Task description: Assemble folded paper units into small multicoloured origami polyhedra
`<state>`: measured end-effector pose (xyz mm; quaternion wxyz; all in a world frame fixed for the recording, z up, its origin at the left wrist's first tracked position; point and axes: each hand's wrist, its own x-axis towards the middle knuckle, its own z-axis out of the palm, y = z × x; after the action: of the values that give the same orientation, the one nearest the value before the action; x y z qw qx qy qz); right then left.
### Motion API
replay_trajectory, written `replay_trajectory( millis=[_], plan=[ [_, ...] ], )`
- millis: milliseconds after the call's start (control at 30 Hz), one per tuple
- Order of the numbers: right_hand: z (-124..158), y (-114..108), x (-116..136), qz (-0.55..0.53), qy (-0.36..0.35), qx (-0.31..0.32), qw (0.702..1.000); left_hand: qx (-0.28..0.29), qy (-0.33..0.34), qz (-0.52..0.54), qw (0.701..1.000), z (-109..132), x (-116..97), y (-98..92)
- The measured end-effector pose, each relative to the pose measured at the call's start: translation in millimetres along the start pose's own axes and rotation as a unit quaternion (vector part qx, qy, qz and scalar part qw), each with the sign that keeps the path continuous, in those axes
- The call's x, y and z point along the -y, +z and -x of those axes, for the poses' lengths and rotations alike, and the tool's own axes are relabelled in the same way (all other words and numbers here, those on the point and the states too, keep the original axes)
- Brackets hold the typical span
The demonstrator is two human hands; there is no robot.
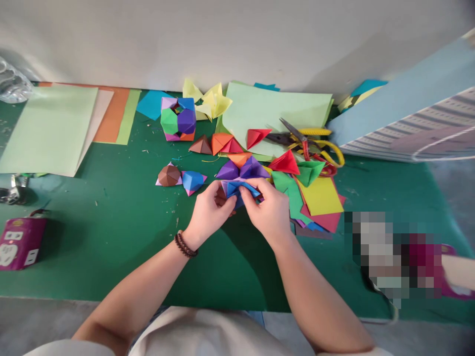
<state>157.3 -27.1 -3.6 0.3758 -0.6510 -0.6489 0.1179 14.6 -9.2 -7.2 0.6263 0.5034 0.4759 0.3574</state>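
Both my hands meet at the middle of the table over a blue folded paper piece [237, 188]. My left hand [210, 205] pinches its left side, with a beaded bracelet on the wrist. My right hand [269, 205] grips its right side, the thumb pressing on the paper. Just beyond my fingers lie purple folded pieces [241, 168] under an orange one [239, 158]; whether they join the blue piece I cannot tell. To the left sit a brown folded piece [169, 175] and a blue one with pink corners [193, 181].
A multicoloured paper ball [178, 119] stands at the back beside a pale yellow paper flower [211, 101]. Scissors [297, 133] and yellow-handled pliers [315, 146] lie right of centre, near stacked coloured squares [322, 195]. A purple power box [22, 243] is at left; a blurred-out patch covers the right.
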Motion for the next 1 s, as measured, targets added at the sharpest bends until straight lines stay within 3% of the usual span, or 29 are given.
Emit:
replay_trajectory(
  millis=[333,567,700,833,933,1000],
  plan=[
    [0,-1,3,-0.018,-0.037,0.012,0.999,-0.002,0.008,-0.003,1.0,0,1,-2.3],
    [-4,-4,0,-0.04,0.005,-0.054,0.998,0.036,-0.006,0.175,0.984,-3,0,0.1],
    [-6,-8,-2,-0.05,0.004,-0.074,0.996,0.018,-0.004,0.201,0.979,-6,0,-2.2],
    [-8,-14,-4,-0.046,-0.066,-0.076,0.994,-0.008,-0.031,0.192,0.981,-9,0,-5.9],
    [-8,-15,-4,-0.038,-0.149,-0.046,0.987,0.005,-0.046,0.163,0.986,-9,-3,-6.0],
    [-7,-13,-3,-0.027,-0.162,-0.031,0.986,0.019,-0.055,0.158,0.986,-7,-3,-5.0]
  ],
)
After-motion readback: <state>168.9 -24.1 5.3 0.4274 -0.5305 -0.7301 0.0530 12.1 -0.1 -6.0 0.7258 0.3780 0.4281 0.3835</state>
